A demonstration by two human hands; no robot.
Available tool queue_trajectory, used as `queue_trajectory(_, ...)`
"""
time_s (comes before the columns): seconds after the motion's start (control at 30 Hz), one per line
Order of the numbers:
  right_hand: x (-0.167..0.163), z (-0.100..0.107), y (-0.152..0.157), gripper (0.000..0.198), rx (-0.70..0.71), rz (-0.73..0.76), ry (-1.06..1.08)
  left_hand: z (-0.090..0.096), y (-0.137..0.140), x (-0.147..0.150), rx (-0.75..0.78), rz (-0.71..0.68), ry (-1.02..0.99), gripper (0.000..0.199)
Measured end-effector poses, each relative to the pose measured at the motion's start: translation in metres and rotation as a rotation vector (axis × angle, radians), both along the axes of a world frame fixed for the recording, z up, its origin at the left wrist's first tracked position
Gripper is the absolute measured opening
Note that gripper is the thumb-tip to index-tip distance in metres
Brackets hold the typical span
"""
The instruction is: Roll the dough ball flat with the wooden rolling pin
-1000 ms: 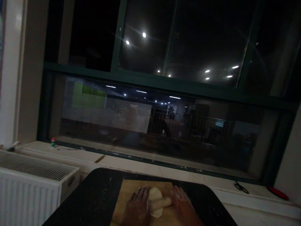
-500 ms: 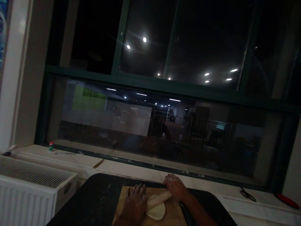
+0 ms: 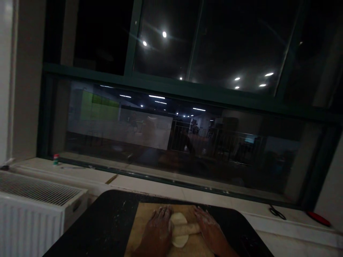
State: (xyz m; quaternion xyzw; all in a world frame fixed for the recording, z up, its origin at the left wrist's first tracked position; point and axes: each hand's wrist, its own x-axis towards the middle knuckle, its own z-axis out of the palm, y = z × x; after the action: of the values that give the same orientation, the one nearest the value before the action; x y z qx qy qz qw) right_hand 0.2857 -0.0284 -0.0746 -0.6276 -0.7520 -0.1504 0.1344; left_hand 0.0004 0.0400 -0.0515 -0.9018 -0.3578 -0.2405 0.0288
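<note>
One pale cylindrical rolling pin (image 3: 190, 229), one cream dough disc (image 3: 179, 241); left hand (image 3: 160, 226), right hand (image 3: 208, 223), both flattened over the pin's ends.

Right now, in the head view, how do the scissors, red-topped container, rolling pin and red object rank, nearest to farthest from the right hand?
1. Rolling pin, its right end at the right hand.
2. Scissors, to the right on the sill.
3. Red object, farther right on the sill.
4. Red-topped container, far left on the sill.
</note>
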Motion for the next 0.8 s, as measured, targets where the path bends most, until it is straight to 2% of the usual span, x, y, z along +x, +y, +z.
queue_trajectory(0.1, -0.001, -0.011, -0.025, 0.047, 0.091, 0.006, -0.102, -0.006, -0.002, -0.008, 0.092, -0.058, -0.01, 0.046)
queue_trajectory(0.2, -0.002, -0.018, -0.042, 0.045, 0.168, 0.019, -0.1, -0.009, -0.002, -0.013, 0.171, -0.125, -0.006, 0.046)
queue_trajectory(0.3, -0.003, -0.019, -0.045, 0.044, 0.154, 0.014, -0.084, -0.007, 0.001, -0.01, 0.143, -0.112, 0.005, 0.047)
queue_trajectory(0.47, -0.009, -0.003, -0.018, 0.056, 0.05, -0.073, -0.096, 0.008, 0.016, 0.006, -0.008, -0.049, 0.118, 0.049)
queue_trajectory(0.67, -0.017, 0.027, 0.024, 0.047, -0.05, -0.171, -0.189, 0.028, 0.044, 0.019, -0.045, 0.019, 0.139, 0.043)
queue_trajectory(0.8, -0.011, 0.042, 0.06, 0.033, -0.071, -0.172, -0.211, 0.034, 0.062, 0.025, -0.064, 0.049, 0.156, 0.039)
